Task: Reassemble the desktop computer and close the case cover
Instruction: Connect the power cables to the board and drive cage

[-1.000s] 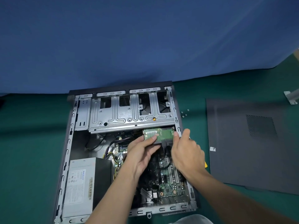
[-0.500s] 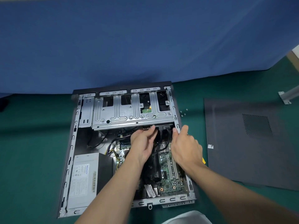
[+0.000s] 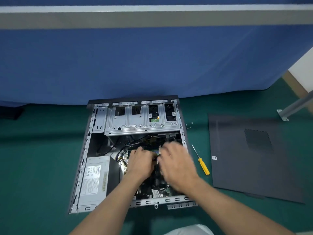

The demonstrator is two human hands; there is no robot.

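Note:
The open computer case (image 3: 84,150) lies flat on the green mat. Its silver drive cage (image 3: 135,122) spans the far end, and a green drive board (image 3: 155,120) shows through one cage opening. Both hands hover over the motherboard (image 3: 157,189) in the middle of the case. My left hand (image 3: 140,164) shows its back, with fingers curled downward toward a small dark part between the hands. My right hand (image 3: 177,167) is blurred by motion right beside it. What either hand holds is hidden. The dark case cover (image 3: 254,158) lies flat to the right.
A grey power supply (image 3: 94,180) fills the case's near left corner. A yellow-handled screwdriver (image 3: 204,167) lies between case and cover, with several small screws (image 3: 188,125) beyond it. A blue partition (image 3: 152,61) stands behind, and a metal leg (image 3: 288,111) at the far right.
The green-boarded drive went into the cage under the hands' push. Both hands then drew back toward me and came together over the motherboard. The camera tilted up.

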